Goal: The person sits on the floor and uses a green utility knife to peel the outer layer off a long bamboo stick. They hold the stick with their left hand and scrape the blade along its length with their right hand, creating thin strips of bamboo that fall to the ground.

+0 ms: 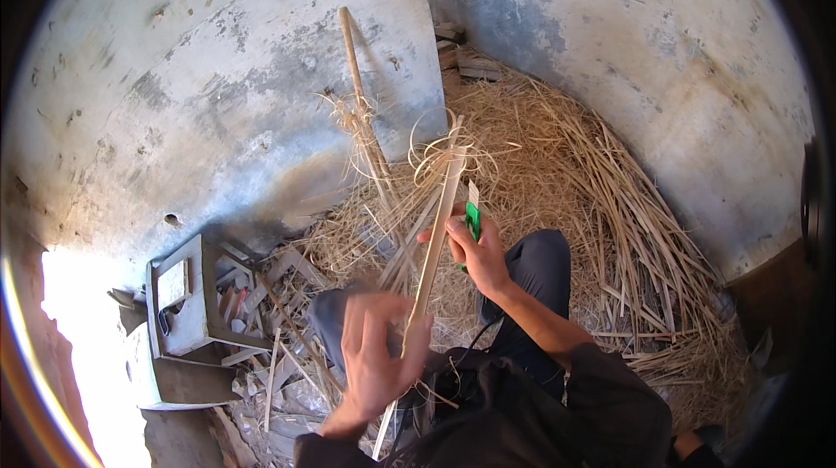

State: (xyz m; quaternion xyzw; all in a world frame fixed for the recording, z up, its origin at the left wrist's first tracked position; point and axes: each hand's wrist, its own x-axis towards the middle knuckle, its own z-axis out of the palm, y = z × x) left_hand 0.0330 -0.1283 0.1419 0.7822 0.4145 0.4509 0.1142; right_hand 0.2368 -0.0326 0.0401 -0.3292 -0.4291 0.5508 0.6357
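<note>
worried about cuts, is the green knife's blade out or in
Out: the blade shows beyond the green handle in the right hand.

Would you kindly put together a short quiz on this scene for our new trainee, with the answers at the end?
1. Choose one. Which hand holds the green cutter?
a) the left hand
b) the right hand
c) neither

2. True or false? Curled shavings show around the far end of the pale strip.

3. Fill in the gap. The long strips on the floor are heaped mostly on the person's ____ side.

Key:
1. b
2. True
3. right
</note>
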